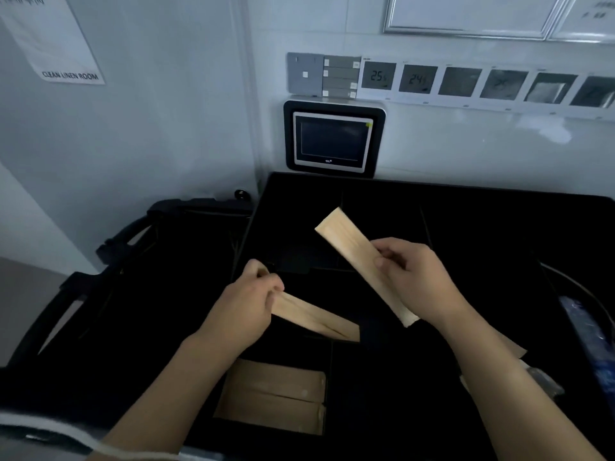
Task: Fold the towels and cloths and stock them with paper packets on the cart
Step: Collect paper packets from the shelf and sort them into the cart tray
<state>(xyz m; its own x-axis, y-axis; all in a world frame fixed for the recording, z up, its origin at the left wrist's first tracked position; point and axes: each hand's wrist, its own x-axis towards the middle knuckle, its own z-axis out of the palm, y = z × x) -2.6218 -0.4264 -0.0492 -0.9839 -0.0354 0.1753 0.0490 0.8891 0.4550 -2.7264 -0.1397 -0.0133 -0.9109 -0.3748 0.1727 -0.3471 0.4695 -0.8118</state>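
**Head view: two paper packets held over the dark cart tray**

Head camera looks down on a black cart top point(482, 207) divided into compartments, pushed against a white wall. Both bare arms reach in from the near edge.

The right hand point(416, 277) grips a long tan paper packet point(349, 247) near its middle, fingers curled over the top face and thumb tucked against the side. This packet is lifted clear of the tray and tilted, its far end pointing up and left, its near end low beside the right wrist.

The left hand point(248, 302) is closed round one end of a second tan packet point(316, 319), pinching it between thumb and curled fingers. That packet runs down and to the right from the hand, above the dark tray; whether its free end touches a divider cannot be told in the dim light.

Near the left forearm, a compartment holds a stack of flat brown packets point(276, 397) lying side by side. More pale packets point(514, 349) show partly behind the right forearm, mostly hidden.

On the wall, a small dark touchscreen panel point(332, 139) sits just above the tray's far edge, with a row of thermostat displays point(417, 78) higher and to the right. A paper sign reading "CLEAN LINEN ROOM" point(70, 75) hangs on the far left.
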